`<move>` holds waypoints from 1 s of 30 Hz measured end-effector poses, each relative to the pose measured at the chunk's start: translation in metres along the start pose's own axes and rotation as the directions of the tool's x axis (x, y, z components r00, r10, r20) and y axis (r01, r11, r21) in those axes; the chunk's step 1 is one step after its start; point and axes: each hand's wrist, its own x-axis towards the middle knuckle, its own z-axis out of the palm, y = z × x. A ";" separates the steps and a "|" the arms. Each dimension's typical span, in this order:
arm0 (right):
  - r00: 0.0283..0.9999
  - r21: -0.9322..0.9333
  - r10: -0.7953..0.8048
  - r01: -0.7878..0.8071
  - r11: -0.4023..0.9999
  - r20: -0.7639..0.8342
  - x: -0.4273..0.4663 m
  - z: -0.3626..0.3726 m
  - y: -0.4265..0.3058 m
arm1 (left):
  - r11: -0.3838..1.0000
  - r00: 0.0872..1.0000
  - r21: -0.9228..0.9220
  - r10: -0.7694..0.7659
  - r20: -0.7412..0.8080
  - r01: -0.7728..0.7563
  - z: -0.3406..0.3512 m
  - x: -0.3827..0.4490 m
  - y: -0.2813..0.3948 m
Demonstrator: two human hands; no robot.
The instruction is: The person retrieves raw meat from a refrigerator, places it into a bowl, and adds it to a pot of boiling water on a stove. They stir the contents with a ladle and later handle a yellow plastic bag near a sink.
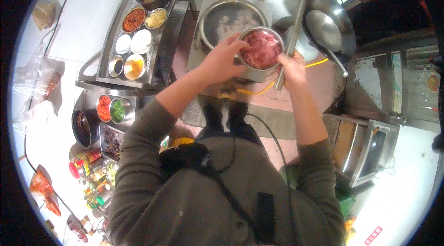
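Observation:
A round metal bowl (281,39) holds raw sliced meat (262,50), pinkish red. My right hand (294,67) grips its right rim and also the long handle of a ladle (297,24), whose scoop points up towards the wall. At the bowl's left side is my left hand (223,56), fingers spread and fingertips overlapping the rim; whether they grip it is unclear. Just beyond, a wide steel pot (204,34) stands on a square metal stove (196,59). Pale pieces of food (236,24) lie in its liquid, and the metal bowl hides the pot's near right edge.
On the left, a metal rack (114,34) carries bowls of chilli (134,19), minced garlic (156,18), white powders and sauces. Chopped red pepper (103,108) and greens (118,110) sit below. A black wok (348,37) with a strainer (325,30) stands right; a yellow hose (258,92) crosses the floor.

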 end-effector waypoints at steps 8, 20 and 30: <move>0.971 -0.296 -0.174 0.217 0.930 0.166 0.052 0.014 -0.020 | 0.977 0.974 0.211 -0.058 0.217 0.012 0.039 0.091 0.001; 0.980 -0.412 -0.180 0.197 0.889 0.080 0.133 0.056 0.011 | 0.904 0.904 -0.029 -0.427 -0.010 0.427 0.085 0.128 -0.088; 0.981 -0.443 -0.187 0.142 0.885 -0.059 0.168 0.078 0.042 | 0.587 0.813 -0.623 -0.565 0.141 0.516 0.048 0.126 -0.165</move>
